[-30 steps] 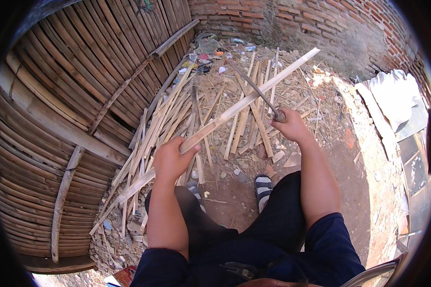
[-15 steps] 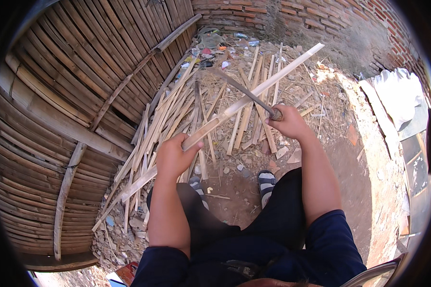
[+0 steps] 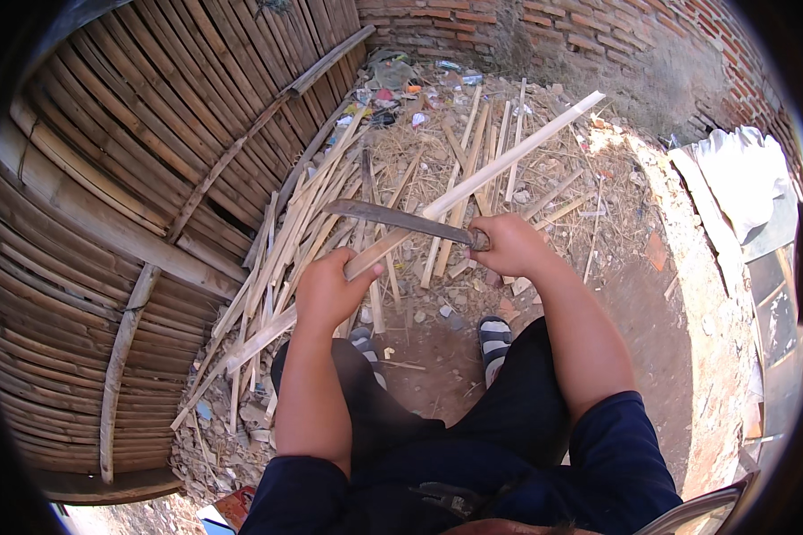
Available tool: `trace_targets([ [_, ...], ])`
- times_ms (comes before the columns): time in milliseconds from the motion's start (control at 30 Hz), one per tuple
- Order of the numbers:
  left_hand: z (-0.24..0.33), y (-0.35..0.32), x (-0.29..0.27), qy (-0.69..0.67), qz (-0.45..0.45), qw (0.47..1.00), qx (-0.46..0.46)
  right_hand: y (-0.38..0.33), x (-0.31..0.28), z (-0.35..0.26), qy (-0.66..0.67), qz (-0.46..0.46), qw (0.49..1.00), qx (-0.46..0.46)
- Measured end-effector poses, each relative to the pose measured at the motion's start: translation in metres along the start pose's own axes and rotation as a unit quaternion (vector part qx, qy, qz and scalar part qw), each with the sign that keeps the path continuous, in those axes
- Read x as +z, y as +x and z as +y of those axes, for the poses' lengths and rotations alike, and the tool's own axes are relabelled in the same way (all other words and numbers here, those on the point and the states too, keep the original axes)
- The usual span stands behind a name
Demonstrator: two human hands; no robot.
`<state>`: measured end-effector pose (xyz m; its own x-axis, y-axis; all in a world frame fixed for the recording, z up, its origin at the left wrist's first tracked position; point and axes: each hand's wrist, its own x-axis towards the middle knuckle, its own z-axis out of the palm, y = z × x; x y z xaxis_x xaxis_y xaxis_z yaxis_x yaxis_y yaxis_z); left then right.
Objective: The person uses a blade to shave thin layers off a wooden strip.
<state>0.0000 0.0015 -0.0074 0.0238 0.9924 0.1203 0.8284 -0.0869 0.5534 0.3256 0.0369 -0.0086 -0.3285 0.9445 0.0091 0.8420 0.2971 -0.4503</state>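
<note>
My left hand (image 3: 327,290) is closed around a long pale bamboo strip (image 3: 506,161), which slants from beside my left leg up to the far right. In my right hand (image 3: 509,245) is the handle of a machete (image 3: 397,218), fingers wrapped tight. Its dark blade points left and lies across the strip, just beyond my left hand. Blade and strip cross, the blade covering a short piece of the strip. Whether the edge bites into the bamboo I cannot tell.
Many split bamboo strips (image 3: 287,259) lie heaped on the littered ground ahead and left. A slatted bamboo wall (image 3: 89,205) rises on the left, and a brick wall (image 3: 589,40) closes the far side. White sheeting (image 3: 739,178) hangs at the right. My sandalled feet (image 3: 494,341) stand below.
My right hand has moved left and slightly nearer to me. The machete has swung down flatter, its crossing point sliding along the strip toward my left hand. The strip's far end has dipped slightly.
</note>
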Motion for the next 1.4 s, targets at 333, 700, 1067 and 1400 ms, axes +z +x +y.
trace_targets([
  [333, -0.012, 0.003, -0.005, -0.016, -0.003, 1.000, 0.011, -0.003, -0.017, 0.056, 0.109, 0.141, 0.978, 0.111],
  [700, 0.009, 0.000, -0.003, -0.011, -0.015, 1.000, 0.002, -0.005, -0.011, 0.014, 0.035, 0.036, 0.998, 0.039],
  [1067, -0.005, 0.002, -0.006, -0.029, 0.003, 1.000, -0.009, 0.001, -0.017, 0.042, 0.081, 0.099, 0.989, 0.077],
  [1400, 0.002, 0.000, -0.002, -0.023, 0.002, 1.000, -0.008, -0.008, -0.014, 0.038, 0.081, 0.126, 0.986, 0.069],
])
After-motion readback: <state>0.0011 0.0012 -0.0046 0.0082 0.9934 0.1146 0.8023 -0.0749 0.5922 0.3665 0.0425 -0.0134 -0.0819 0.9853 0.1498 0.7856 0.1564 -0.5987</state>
